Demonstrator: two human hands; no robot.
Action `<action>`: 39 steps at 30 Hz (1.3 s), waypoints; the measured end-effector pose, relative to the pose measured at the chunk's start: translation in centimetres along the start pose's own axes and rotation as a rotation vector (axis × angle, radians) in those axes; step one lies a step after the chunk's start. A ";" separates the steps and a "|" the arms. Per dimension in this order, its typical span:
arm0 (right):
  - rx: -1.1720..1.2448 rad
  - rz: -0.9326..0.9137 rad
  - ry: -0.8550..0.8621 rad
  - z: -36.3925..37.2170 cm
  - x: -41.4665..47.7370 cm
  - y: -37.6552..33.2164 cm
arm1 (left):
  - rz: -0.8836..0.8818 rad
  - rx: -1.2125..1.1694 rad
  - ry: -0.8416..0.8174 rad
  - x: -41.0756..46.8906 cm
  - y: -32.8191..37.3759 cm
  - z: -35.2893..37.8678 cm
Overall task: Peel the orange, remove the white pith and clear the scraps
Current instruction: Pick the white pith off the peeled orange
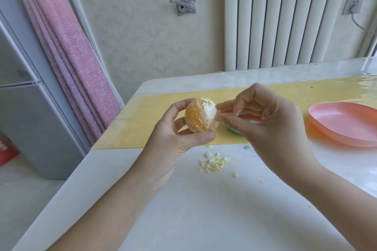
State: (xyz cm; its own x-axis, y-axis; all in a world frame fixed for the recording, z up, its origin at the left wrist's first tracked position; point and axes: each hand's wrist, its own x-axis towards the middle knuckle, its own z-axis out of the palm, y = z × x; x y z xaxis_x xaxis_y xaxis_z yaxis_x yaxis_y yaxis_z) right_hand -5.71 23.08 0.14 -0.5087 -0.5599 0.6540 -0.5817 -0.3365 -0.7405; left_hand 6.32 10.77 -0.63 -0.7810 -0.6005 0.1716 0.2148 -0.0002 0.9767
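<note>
Left hand (179,134): fingers (204,137) curled round the peeled orange (199,117). Thumb pressed against its near underside, index finger arched over its far left side, other fingers mostly hidden behind the fruit. Palm turned inward, forearm coming up from lower left. Orange held in the air above the counter (204,220), between the two hands.

Right hand (271,122): fingers (226,106) closed to a fine pinch, thumb tip and index tip meeting at the orange's right edge, on the white pith (210,111) that caps the fruit's upper right. A thin pale strip seems caught between the tips; too small to be sure. Remaining fingers folded loosely toward the palm. Back of hand faces the camera, forearm coming in from lower right.

Rest of the orange: bare flesh with faint pale streaks.

Below the left thumb, on the white counter: heap of pith scraps (213,162), with one stray crumb (235,174) just beside it, nearer the right wrist. Beyond both sets of fingers: yellow mat (142,120). Right of the right knuckles, well apart: pink dish (344,124). Under the right fingers, mostly hidden: teal object (234,130), cannot tell what
</note>
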 end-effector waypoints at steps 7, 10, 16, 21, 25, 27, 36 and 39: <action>-0.326 -0.192 0.060 0.2 -0.2 0.2 | 0.045 0.140 0.099 -0.2 -0.4 0.5; -0.427 -0.249 0.086 0.3 -0.2 0.3 | 0.031 0.157 0.084 -0.3 -0.5 0.6; -0.363 -0.164 0.092 0.2 -0.1 0.0 | -0.017 0.098 0.011 -0.3 -0.2 0.6; -0.276 -0.098 0.077 0.0 0.1 -0.1 | -0.027 0.052 -0.050 -0.2 -0.1 0.4; -0.256 -0.035 0.073 -0.3 0.4 0.4 | -0.043 -0.011 -0.078 -0.2 0.0 0.2; -0.273 0.023 0.031 -0.4 0.5 0.8 | -0.056 -0.054 -0.069 -0.2 0.2 0.0; -0.437 0.174 -0.087 0.1 0.5 1.1 | -0.132 -0.147 0.122 0.4 -0.1 -0.8; -0.402 0.226 -0.108 0.2 0.3 1.0 | -0.132 -0.139 0.132 0.5 -0.2 -0.8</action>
State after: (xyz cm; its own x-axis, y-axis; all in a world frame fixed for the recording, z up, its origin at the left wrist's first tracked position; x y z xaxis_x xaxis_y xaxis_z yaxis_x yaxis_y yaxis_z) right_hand -6.30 22.44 -0.41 -0.5947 -0.6679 0.4475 -0.6741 0.1108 -0.7303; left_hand 6.37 9.89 -0.85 -0.7264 -0.6870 0.0163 0.2018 -0.1905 0.9607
